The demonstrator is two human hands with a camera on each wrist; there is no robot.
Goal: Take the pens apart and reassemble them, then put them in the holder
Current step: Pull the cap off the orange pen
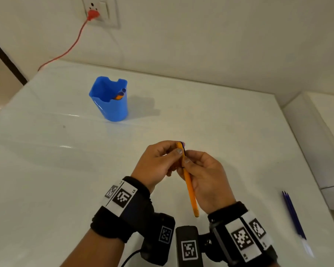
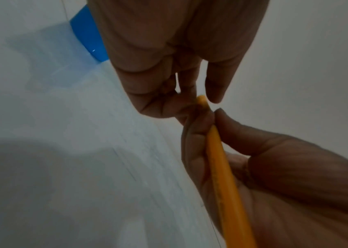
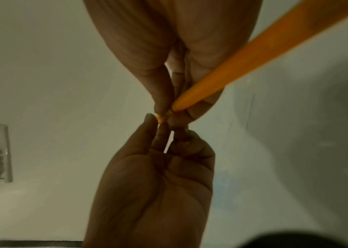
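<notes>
An orange pen (image 1: 190,186) is held upright-tilted over the white table (image 1: 66,160), between both hands. My right hand (image 1: 185,160) grips its barrel near the upper end, while the lower end sticks out toward my wrist. My left hand (image 1: 178,149) pinches the top end, where a small dark piece shows. In the right wrist view the orange pen (image 3: 232,67) runs between the right hand's fingers to the left hand's fingertips (image 3: 150,120). The blue holder (image 1: 110,105) stands at the back left with pens (image 1: 120,95) inside.
Thin blue refills (image 1: 294,214) lie near the table's right edge. A white box (image 1: 316,141) sits to the right of the table. A red cable (image 1: 73,43) runs from a wall socket (image 1: 98,10) down behind the table.
</notes>
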